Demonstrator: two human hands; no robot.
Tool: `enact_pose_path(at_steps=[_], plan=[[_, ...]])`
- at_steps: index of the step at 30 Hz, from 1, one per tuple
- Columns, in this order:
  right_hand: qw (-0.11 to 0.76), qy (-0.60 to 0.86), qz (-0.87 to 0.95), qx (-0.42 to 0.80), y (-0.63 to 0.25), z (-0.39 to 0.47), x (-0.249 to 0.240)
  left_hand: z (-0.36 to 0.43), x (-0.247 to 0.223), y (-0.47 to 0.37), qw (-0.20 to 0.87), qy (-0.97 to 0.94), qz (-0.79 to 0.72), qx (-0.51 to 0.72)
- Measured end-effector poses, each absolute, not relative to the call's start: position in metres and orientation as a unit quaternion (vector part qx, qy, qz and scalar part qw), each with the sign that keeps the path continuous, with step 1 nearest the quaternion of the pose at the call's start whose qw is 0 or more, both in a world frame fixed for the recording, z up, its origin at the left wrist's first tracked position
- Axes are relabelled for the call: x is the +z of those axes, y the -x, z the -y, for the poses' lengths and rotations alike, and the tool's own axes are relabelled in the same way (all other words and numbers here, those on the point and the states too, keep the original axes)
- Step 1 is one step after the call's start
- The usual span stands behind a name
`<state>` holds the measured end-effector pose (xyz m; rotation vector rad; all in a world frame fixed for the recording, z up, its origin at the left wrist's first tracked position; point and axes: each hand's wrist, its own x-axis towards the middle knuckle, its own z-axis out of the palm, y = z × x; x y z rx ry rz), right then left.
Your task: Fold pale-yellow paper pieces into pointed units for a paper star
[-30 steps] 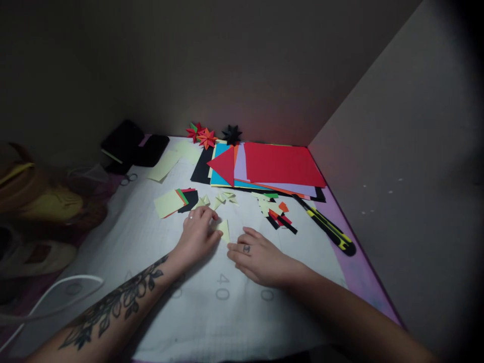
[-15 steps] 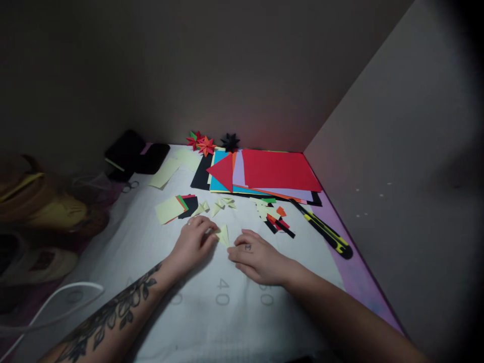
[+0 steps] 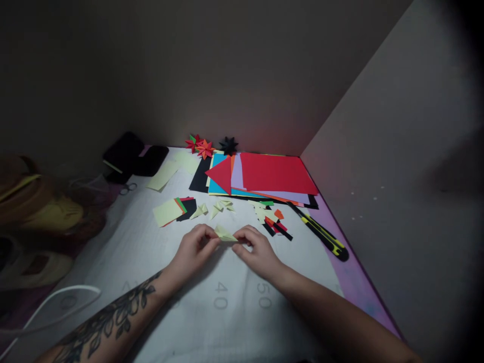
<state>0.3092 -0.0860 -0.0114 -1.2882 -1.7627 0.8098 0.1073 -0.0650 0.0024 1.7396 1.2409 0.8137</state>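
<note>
I see small pale yellow folded paper piece [image 3: 225, 233], pointed, wedge-like, creased along its length. It sits raised just above white cutting mat, near its middle, tilted with one tip toward left and long edge running to right. Left end pinched in left hand [image 3: 194, 249] fingertips, right end pinched in right hand [image 3: 256, 251] fingertips. Fold detail too small to tell.

white cable [image 3: 56, 302] cut by left edge; scissors [image 3: 127, 189] dim, half hidden
</note>
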Motion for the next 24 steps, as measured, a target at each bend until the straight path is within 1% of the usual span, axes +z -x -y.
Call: enact_pose_path(at_steps=[5,8,11,18,22,24], plan=[[0.409,0.518,0.669,0.342,-0.304,0.084,-0.006,0.071,-0.002,-0.112,0.455,-0.653,-0.486,0.36],[0.415,0.509,0.668,0.35,-0.303,0.083,-0.006,0.071,-0.006,-0.115,0.509,-0.617,-0.463,0.383],[0.412,0.494,0.682,0.348,-0.301,0.084,-0.008,0.072,-0.007,-0.118,0.548,-0.591,-0.458,0.374],[0.391,0.497,0.702,0.328,-0.297,0.084,-0.009,0.073,-0.002,-0.122,0.549,-0.59,-0.469,0.361],[0.409,0.492,0.685,0.349,-0.297,0.084,-0.009,0.072,-0.002,-0.122,0.537,-0.591,-0.482,0.36],[0.42,0.496,0.672,0.355,-0.299,0.083,-0.009,0.07,-0.003,-0.122,0.547,-0.575,-0.485,0.367]])
